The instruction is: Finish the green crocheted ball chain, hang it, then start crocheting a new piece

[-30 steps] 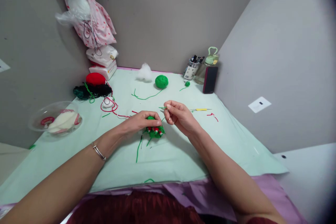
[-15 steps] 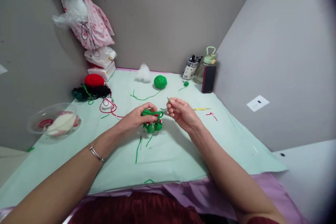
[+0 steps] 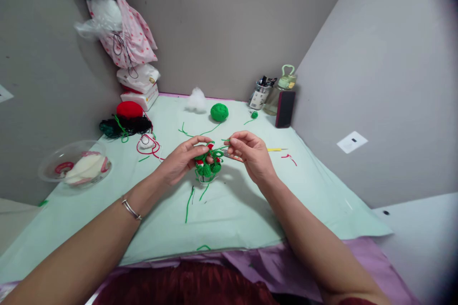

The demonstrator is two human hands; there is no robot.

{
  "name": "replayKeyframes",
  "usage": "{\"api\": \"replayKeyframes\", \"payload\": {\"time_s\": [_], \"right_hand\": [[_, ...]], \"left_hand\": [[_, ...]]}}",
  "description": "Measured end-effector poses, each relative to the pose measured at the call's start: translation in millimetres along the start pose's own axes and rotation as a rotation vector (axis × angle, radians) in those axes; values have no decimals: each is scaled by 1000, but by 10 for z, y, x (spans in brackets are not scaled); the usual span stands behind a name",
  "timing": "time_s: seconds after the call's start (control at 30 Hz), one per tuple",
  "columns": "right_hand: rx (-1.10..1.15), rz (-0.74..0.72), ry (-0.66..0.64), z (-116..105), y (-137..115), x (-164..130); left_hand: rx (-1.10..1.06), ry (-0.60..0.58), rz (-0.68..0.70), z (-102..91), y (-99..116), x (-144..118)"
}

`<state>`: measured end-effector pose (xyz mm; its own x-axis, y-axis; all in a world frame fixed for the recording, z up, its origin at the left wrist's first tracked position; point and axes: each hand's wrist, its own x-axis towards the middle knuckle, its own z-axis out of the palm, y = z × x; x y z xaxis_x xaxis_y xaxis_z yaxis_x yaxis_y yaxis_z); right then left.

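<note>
Green crocheted piece [image 3: 208,163] is held just above the counter [image 3: 232,209], clamped in left hand [image 3: 182,159]; long axis roughly vertical, yarn tails hanging down. Right hand [image 3: 250,152] is pinched on a needle [image 3: 229,155] pointing left.

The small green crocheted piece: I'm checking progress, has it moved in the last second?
Yes. The green crocheted piece rose off the mint cloth, held in the left hand.

It was a small craft corner, boxed in by bare grey walls around a table under a pale green cloth [image 3: 250,209]. Behind the green yarn ball [image 3: 219,112] lay white stuffing [image 3: 196,99]; to its left sat red and dark yarn [image 3: 127,116]; to its right stood a tool cup [image 3: 258,94] and a bottle [image 3: 281,89].
</note>
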<state>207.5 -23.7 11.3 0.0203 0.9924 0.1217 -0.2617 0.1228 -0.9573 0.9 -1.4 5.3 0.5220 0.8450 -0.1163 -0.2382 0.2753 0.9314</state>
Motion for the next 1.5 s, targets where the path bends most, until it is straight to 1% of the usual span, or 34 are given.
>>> {"api": "replayKeyframes", "payload": {"time_s": [0.17, 0.3, 0.5, 0.67, 1.1, 1.23, 1.5], "right_hand": [[-92, -94, 15, 43, -4, -39], [-123, -121, 45, 74, -6, -56], [-129, -150, 58, 84, -3, -61], [-146, -148, 62, 79, -4, -60], [-115, -131, 40, 91, -3, -65], [-85, -69, 13, 86, 15, -52], [54, 180, -87, 16, 39, 18]], "left_hand": [[-58, -11, 11, -3, -10, 3], [-100, -65, 15, -36, -46, 23], [-117, -113, 11, -55, -61, 38], [-135, -96, -7, -35, -48, 29], [-116, -127, -9, -17, -39, 11], [-118, -139, -10, -12, -30, 6], [-107, -177, -22, -1, -29, -5]]}}
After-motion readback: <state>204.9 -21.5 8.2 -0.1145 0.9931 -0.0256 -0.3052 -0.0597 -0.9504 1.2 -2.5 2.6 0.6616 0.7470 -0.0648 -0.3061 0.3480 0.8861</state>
